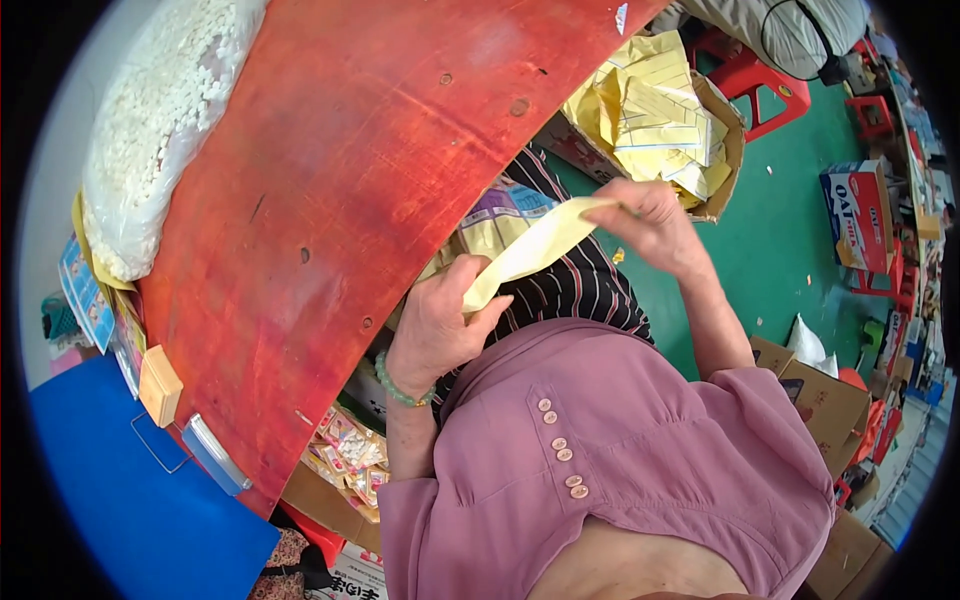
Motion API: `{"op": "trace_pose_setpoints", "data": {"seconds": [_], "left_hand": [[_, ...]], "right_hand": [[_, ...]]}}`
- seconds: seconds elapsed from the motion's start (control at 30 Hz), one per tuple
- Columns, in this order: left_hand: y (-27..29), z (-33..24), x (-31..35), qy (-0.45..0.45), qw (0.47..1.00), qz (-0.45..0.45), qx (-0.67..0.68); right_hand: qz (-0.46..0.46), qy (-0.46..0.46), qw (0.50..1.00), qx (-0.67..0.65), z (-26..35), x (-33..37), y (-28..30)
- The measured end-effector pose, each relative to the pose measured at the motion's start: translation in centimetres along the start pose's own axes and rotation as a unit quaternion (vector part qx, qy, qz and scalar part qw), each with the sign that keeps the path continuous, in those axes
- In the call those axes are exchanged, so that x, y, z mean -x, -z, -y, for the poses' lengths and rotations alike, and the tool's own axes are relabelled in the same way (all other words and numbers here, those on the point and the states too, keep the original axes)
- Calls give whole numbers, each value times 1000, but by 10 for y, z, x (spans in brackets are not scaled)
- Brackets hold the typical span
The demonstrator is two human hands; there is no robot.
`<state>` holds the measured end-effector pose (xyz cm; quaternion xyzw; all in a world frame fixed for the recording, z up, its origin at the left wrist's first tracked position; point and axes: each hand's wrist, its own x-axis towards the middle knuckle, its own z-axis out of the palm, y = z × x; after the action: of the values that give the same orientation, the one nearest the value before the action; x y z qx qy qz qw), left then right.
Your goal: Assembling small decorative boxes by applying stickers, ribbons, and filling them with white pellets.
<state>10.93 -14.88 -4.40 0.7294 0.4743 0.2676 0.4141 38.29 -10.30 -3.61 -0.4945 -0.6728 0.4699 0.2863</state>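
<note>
A folded strip of pale yellow paper (535, 247) is stretched between my two hands above my lap. My left hand (437, 322), with a green bead bracelet at the wrist, pinches its lower left end between thumb and fingers. The upper right end is gripped by the closed fingers of my right hand (652, 225). Printed sheets (508, 203) in purple, blue and yellow lie on my lap under the strip, partly covered by it and by the table edge. Just beyond my right hand, a cardboard box (738, 130) is heaped with crumpled yellow paper (655, 110).
The red wooden table (330, 180) lies to my left. On its far left rests a clear bag of small white pieces (165, 130). A wooden block (160, 385) sits near its corner. Below is a box of small packets (350, 452). A red stool (765, 90) stands at right.
</note>
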Motion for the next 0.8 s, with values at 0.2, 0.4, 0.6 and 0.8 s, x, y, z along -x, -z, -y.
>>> {"op": "trace_pose_setpoints", "data": {"seconds": [0.2, 0.4, 0.6, 0.8], "left_hand": [[-18, 16, 11, -58, 997, 2, -43], [-46, 22, 24, -97, 992, 36, -72], [-45, 42, 42, 2, 987, 123, -102], [-40, 44, 52, 28, 978, 136, -153]], "right_hand": [[63, 83, 991, 88, -7, 25, 23], [91, 102, 978, 159, 3, 59, 23], [218, 39, 971, 87, -17, 77, 6], [14, -213, 941, -264, -100, 64, -4]]}}
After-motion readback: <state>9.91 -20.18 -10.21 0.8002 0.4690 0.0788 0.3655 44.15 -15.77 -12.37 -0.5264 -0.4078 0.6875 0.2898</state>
